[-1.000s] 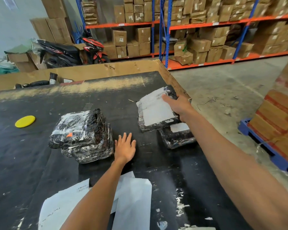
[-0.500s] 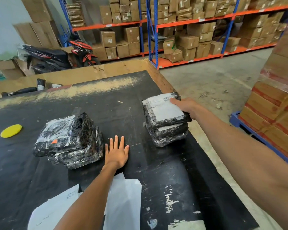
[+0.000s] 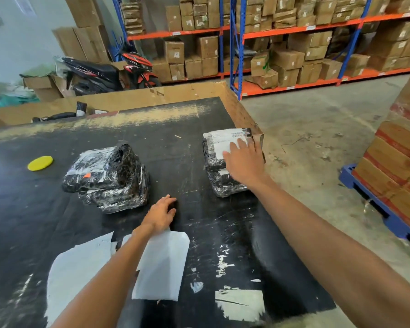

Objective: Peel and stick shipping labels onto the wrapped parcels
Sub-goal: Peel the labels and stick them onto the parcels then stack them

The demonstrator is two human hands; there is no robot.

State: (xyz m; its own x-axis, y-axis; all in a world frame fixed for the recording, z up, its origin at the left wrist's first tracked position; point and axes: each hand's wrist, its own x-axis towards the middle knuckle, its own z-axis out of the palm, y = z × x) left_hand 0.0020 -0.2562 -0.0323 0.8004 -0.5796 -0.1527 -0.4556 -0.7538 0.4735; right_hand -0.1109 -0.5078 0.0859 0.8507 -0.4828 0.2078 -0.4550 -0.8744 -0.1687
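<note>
labeled parcels [image 3: 225,162] stacked R edge | unlabeled parcels [image 3: 109,176] stacked mid-table | label sheets [image 3: 161,266] near edge

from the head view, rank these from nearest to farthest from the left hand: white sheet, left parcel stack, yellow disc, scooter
1. White sheet: just behind the left hand, at the wrist.
2. Left parcel stack: ahead and to its left.
3. Yellow disc: farther left on the table.
4. Scooter: off the table, by the shelves.

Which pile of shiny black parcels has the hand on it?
The right pile by the table's edge: the right hand presses flat on its white label. The left pile, near the yellow disc, is untouched.
</note>
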